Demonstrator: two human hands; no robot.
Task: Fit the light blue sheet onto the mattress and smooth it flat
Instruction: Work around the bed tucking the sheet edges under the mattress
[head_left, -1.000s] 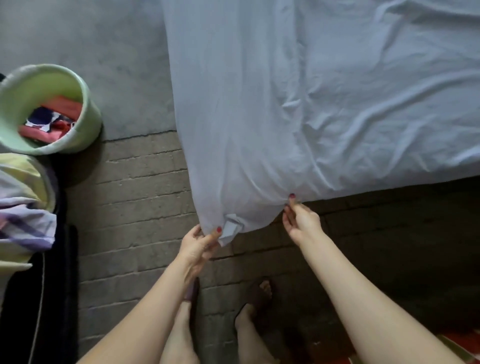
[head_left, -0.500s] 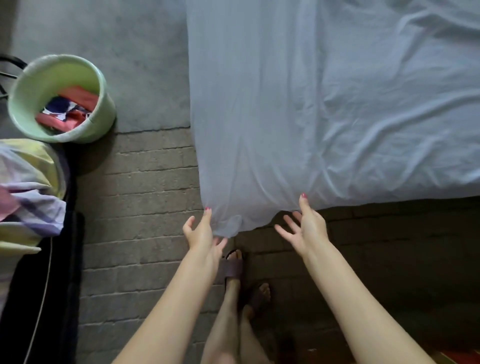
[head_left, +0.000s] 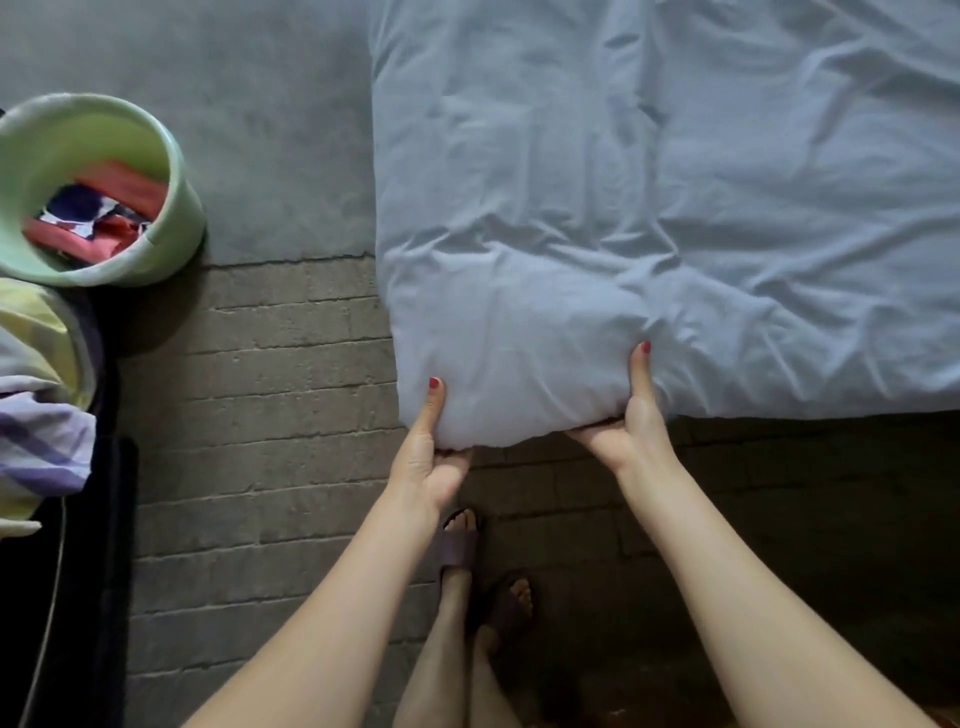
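The light blue sheet (head_left: 649, 182) covers the mattress, which fills the upper right of the view and is hidden beneath it. The sheet is wrinkled, with folds running toward the near left corner (head_left: 519, 374). My left hand (head_left: 428, 457) grips that corner from its left side, thumb on top and fingers tucked under. My right hand (head_left: 631, 415) grips the same corner from the right, thumb lying up on the sheet and fingers curled below the edge. Both hands hold the sheet-wrapped corner between them.
A pale green bucket (head_left: 171, 171) with red and blue cloth stands on the floor at left. Folded yellow and purple bedding (head_left: 36, 395) lies on a dark surface at the far left. The brick floor (head_left: 270, 415) lies beneath, and my sandalled feet (head_left: 467, 551) stand below the corner.
My hands were open beside the hanging sheet corner half a second ago; now both have closed around the corner, and the loose flap that hung down is drawn under the edge.
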